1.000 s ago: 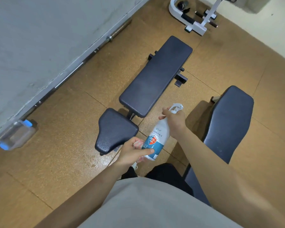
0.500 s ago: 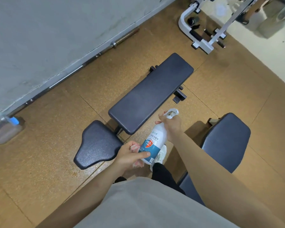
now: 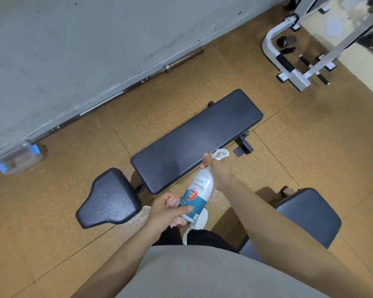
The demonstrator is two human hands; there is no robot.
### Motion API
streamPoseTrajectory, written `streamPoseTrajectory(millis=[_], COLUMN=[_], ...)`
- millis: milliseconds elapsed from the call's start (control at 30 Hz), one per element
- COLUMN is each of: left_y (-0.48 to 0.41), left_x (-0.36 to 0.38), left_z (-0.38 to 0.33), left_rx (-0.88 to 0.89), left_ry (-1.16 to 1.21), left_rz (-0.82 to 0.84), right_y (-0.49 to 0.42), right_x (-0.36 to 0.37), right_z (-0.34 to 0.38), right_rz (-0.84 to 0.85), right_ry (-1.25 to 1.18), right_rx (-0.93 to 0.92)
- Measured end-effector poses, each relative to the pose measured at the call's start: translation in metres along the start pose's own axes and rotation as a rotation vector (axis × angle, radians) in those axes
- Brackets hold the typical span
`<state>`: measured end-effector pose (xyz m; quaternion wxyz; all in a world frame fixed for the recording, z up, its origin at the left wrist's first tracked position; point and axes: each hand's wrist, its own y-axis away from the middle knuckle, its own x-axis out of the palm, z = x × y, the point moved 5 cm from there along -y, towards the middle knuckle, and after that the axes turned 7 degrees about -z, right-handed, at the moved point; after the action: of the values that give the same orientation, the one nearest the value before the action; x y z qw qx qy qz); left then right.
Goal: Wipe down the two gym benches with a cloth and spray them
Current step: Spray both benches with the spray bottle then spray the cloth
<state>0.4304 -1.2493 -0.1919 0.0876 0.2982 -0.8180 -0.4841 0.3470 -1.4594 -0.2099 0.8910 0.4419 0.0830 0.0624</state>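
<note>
A white spray bottle (image 3: 199, 191) with a blue and red label is held in both hands above the floor. My left hand (image 3: 167, 211) grips its base, and my right hand (image 3: 219, 168) grips its neck at the white trigger head (image 3: 221, 153). Just beyond the nozzle lies the first black bench, with a long back pad (image 3: 194, 140) and a separate seat pad (image 3: 109, 200). The second dark bench (image 3: 308, 214) sits to my right, partly hidden by my right arm. No cloth is visible.
A grey wall (image 3: 73, 50) runs along the left, with a steel barbell (image 3: 121, 91) at its foot and a clear plastic box (image 3: 19, 158) with blue clips. A white machine frame (image 3: 297, 67) stands at the far right. My white shoe (image 3: 197, 224) is under the bottle.
The view has swung, so the first bench now lies more crosswise in front of me. Both hands keep their hold on the bottle, with the nozzle nearer the long pad's edge.
</note>
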Motion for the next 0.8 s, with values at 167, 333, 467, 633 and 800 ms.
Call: streamPoseTrajectory(millis=[167,333,467,633,800], left_y=[-0.022,-0.051,-0.061,-0.075,-0.084], left_x=[0.024,0.055,0.093,0.167,0.251], left_z=[-0.038,-0.088,-0.118,-0.150,-0.191], left_rx=[0.013,0.090,0.112,0.075,0.039], left_ry=[0.010,-0.021,-0.033,0.013,0.035], left_rz=[0.066,0.121,0.107,0.101,0.034], right_y=[-0.024,-0.059,-0.087,-0.135,-0.180], right_x=[-0.017,-0.040,-0.062,-0.097,-0.147], right_z=[0.041,0.087,0.120,0.168,0.219], right_rz=[-0.050,-0.108,-0.153,-0.057,-0.041], right_ry=[-0.006,-0.054,-0.057,-0.081,-0.052], right_rx=[-0.011,-0.062,-0.058,-0.052,0.006])
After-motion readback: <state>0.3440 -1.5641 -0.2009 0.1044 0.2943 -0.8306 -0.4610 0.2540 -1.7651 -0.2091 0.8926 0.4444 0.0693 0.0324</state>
